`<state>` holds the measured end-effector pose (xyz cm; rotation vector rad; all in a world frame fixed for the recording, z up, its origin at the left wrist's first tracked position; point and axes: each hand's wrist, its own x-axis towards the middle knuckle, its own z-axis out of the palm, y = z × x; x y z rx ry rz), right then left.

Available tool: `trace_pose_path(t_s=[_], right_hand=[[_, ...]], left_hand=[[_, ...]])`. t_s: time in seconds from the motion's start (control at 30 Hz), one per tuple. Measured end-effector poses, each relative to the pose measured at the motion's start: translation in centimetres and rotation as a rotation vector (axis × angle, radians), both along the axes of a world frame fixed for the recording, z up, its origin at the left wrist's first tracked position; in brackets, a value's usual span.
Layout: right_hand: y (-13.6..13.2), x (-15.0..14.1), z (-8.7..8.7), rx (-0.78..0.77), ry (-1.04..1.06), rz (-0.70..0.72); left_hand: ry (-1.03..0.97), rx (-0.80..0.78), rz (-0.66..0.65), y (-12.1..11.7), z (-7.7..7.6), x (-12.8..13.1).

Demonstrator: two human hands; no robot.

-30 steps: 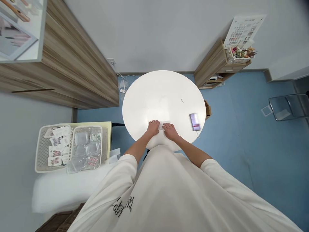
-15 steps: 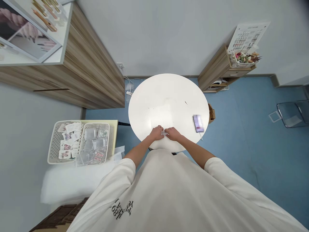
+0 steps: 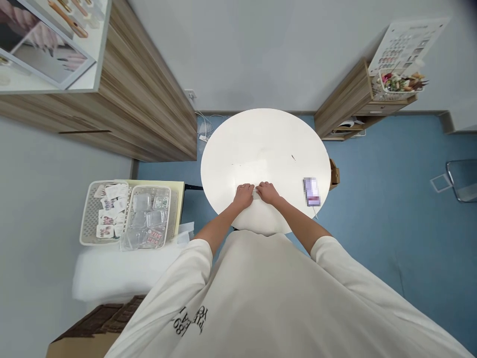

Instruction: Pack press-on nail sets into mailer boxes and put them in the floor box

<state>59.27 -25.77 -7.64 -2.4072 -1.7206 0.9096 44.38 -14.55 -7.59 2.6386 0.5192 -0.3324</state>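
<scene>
Side by side on the round white table (image 3: pixel 266 136), my left hand (image 3: pixel 244 195) and my right hand (image 3: pixel 267 192) sit close together with fingers bent downward. Between them shows a bit of a small whitish, see-through piece (image 3: pixel 256 194), which both hands hold against the tabletop. Most of it is hidden under the fingers, so its kind cannot be made out. To the right of my right hand lies a phone-like purple object (image 3: pixel 312 192), blurred out, with a white cable at its lower end.
A tiny dark thin object (image 3: pixel 293 157) lies on the table's right half. At left, a side table carries one white basket of cards (image 3: pixel 86 214) and another of clear plastic boxes (image 3: pixel 166 219). A wooden cabinet (image 3: pixel 149 99) stands behind; a smaller cabinet (image 3: pixel 348 102) is at back right.
Both hands have moved slightly forward on the table, with the fingers flatter over the small piece, which shows less now. The camera view has shifted a little.
</scene>
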Motion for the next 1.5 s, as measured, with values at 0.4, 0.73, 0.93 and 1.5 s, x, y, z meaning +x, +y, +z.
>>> trace_pose_path(t_s=[0.4, 0.73, 0.93, 1.5], right_hand=[[-0.2, 0.3, -2.4, 0.113, -0.048, -0.115], [-6.8, -2.8, -1.7, 0.134, -0.099, -0.358], [-8.0, -3.6, -0.3, 0.053, -0.038, -0.411], [-5.0, -5.1, -1.7, -0.089, 0.013, -0.911]], left_hand=[[0.134, 0.062, -0.051, -0.2, -3.4, -0.1], [0.105, 0.064, -0.075, -0.6, -2.0, -0.8], [0.121, 0.0, -0.113, -1.2, -1.2, -1.5], [0.077, -0.007, -0.171, -4.4, -0.4, -2.9]])
